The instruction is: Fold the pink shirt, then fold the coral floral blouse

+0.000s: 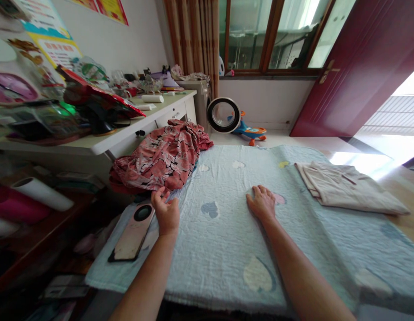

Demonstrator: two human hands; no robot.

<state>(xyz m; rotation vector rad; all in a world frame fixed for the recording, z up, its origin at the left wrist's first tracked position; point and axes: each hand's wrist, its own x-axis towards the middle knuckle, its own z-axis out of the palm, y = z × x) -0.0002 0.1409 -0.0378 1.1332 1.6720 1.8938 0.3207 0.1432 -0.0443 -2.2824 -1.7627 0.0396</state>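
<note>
Head-camera footage showed both bare hands out on a pale blue quilted blanket [227, 232] printed with hearts, spread flat and filling the lower middle of the frame. At about eight o'clock from the blanket's centre, the left hand [166, 210] lay with its fingers loosely spread and holding nothing — the fingertips touched the near edge of a crumpled red floral garment [160, 160], which was heaped at ten o'clock, half on the blanket's corner and half against a white desk [103, 142]. Just beside that hand, toward seven o'clock, a pink phone [133, 232] with a round black camera ring lay face down on the blanket's left margin. The right hand [262, 203] rested palm down near the middle of the blanket, fingers flat and spread, gripping nothing, its fingertips by a faded pink heart. At two o'clock, well apart from both hands, a folded beige garment [347, 187] sat on the blanket's far right side. Beyond the blanket at twelve o'clock stood a round black-and-white fan [223, 115], and just beside it a blue and orange ride-on toy [250, 131] on the floor. The desk top was crowded with clutter, and a dark red door [354, 67] stood open at one o'clock.
</note>
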